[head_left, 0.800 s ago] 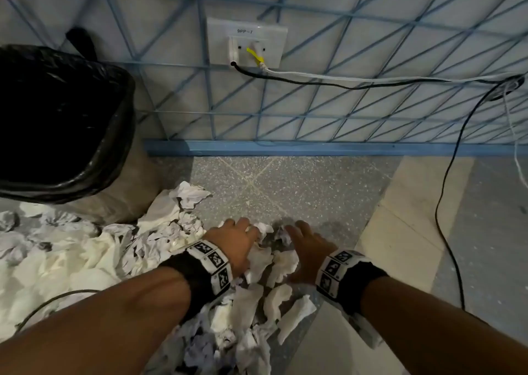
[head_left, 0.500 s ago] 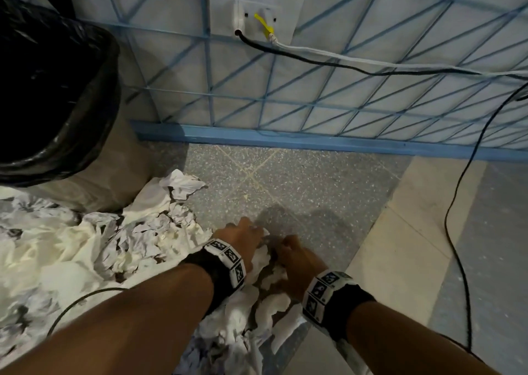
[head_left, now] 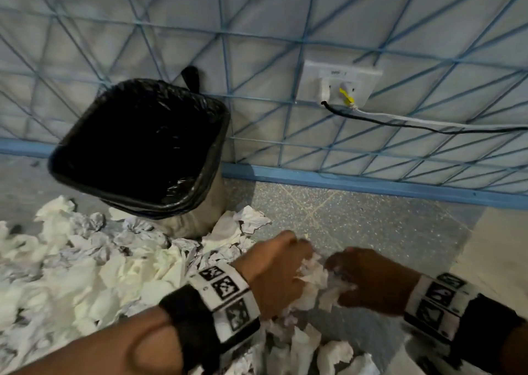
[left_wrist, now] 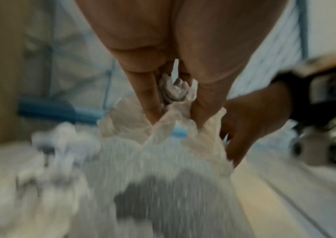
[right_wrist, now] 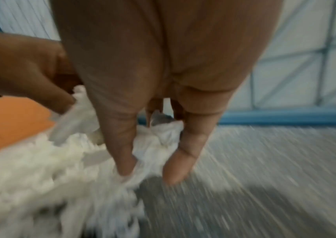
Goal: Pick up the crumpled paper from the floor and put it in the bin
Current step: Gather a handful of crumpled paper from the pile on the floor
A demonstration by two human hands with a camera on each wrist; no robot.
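Both hands gripping crumpled paper above the floor, right of the bin.

Left hand (head_left: 274,271) and right hand (head_left: 371,280) each have fingers curled round a wad of crumpled paper (head_left: 313,274) held between them. More paper litters the floor (head_left: 371,223); black-lined bin (head_left: 137,146) stands against the wall.

One bin (head_left: 137,146), lined with one black bag. Two hands: a left hand (head_left: 274,271) and a right hand (head_left: 371,280). Two marker wristbands, one per wrist. One wall socket plate (head_left: 337,86) with two cables plugged in, one black and one white. Crumpled paper (head_left: 85,274): dozens of pieces on the floor, too many to count exactly.
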